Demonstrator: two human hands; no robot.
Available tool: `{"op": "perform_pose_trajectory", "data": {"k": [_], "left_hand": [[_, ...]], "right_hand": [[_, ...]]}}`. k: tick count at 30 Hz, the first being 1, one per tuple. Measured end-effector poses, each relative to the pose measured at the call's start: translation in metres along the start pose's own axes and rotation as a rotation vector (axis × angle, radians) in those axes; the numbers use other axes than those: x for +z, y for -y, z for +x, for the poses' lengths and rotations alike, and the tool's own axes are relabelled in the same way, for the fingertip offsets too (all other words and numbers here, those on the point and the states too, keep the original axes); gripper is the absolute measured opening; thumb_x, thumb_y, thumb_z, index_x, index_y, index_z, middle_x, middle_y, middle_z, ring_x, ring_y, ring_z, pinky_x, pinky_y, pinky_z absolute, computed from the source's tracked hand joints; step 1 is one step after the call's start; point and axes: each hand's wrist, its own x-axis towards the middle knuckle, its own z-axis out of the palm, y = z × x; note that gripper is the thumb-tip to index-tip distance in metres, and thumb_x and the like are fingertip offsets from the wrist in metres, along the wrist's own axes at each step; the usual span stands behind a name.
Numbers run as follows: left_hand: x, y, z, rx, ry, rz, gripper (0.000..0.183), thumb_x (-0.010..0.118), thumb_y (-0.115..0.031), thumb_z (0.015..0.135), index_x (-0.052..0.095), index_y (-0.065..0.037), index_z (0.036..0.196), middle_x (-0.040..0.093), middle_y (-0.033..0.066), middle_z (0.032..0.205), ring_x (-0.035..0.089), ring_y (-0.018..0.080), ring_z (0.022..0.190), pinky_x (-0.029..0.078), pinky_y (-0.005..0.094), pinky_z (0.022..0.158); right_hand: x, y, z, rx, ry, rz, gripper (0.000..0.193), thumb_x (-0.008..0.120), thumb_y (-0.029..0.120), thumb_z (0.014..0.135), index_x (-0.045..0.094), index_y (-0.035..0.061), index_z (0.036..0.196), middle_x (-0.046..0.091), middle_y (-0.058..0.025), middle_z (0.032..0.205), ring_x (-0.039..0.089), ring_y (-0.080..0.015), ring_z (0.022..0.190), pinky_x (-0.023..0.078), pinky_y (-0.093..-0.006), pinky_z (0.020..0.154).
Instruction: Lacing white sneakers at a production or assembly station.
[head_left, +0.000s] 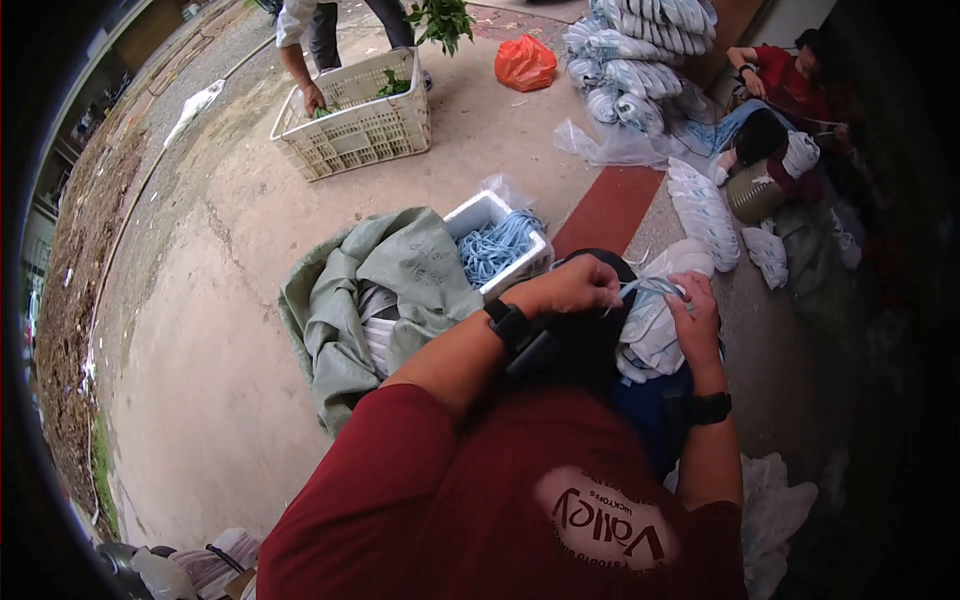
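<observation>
A bundle of white pieces that look like shoe uppers [655, 335] lies on my lap. Across its top runs a light blue cord [648, 285], in more than one strand. My left hand [578, 286] is closed in a pinch on the cord's left end. My right hand [697, 318] rests against the bundle's right side, its fingers bent around the other end of the cord. What lies under the right fingers is partly hidden. Just beyond my left forearm, a white foam box [541, 262] holds a tangle of similar blue cords [497, 246].
A green-grey sack [345, 265] with white pieces inside stands left of the box. Farther off, a co-worker's hand [313, 98] reaches into a cream plastic crate [365, 140] with leaves. Tied white bundles [640, 45] stand at back right, near a seated person [785, 80] and an orange bag [525, 63].
</observation>
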Motion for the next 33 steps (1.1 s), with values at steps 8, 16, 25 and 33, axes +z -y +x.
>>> {"op": "perform_pose_trajectory", "data": {"k": [8, 16, 25, 33], "left_hand": [[-0.032, 0.001, -0.001, 0.129, -0.713, -1.187, 0.017, 0.051, -0.016, 0.091, 0.045, -0.01, 0.076, 0.041, -0.0022, 0.061, 0.037, 0.0077, 0.052, 0.031, 0.0214, 0.046], [0.054, 0.01, 0.053, -0.326, -0.115, -0.557, 0.009, 0.062, -0.011, 0.084, 0.057, -0.007, 0.077, 0.057, 0.0004, 0.067, 0.053, 0.0073, 0.056, 0.043, 0.0191, 0.051], [0.073, 0.037, 0.108, -0.137, -0.296, -0.286, 0.011, 0.062, -0.007, 0.082, 0.058, -0.003, 0.072, 0.056, -0.0003, 0.063, 0.048, 0.0061, 0.054, 0.038, 0.0197, 0.049], [0.07, 0.034, 0.104, -0.085, -0.425, -0.1, 0.011, 0.061, -0.008, 0.081, 0.058, -0.002, 0.073, 0.056, -0.0001, 0.064, 0.047, 0.0055, 0.058, 0.04, 0.0211, 0.052]], "right_hand": [[0.004, -0.045, -0.025, -0.055, -0.167, -0.186, 0.009, 0.063, 0.004, 0.072, 0.062, 0.0022, 0.08, 0.054, -0.0132, 0.08, 0.055, -0.029, 0.073, 0.044, -0.0356, 0.066], [0.015, -0.043, -0.032, -0.02, -0.11, -0.394, 0.023, 0.067, 0.01, 0.068, 0.062, 0.0058, 0.09, 0.049, -0.0125, 0.082, 0.049, -0.0284, 0.082, 0.04, -0.0376, 0.074], [0.021, -0.056, -0.029, 0.11, -0.202, -0.257, 0.042, 0.073, 0.008, 0.062, 0.062, 0.0032, 0.102, 0.051, -0.0138, 0.087, 0.051, -0.0289, 0.084, 0.042, -0.0359, 0.077], [0.029, -0.055, -0.021, 0.151, -0.211, -0.209, 0.041, 0.072, 0.007, 0.062, 0.063, 0.0038, 0.102, 0.052, -0.0138, 0.088, 0.051, -0.029, 0.085, 0.042, -0.035, 0.079]]}}
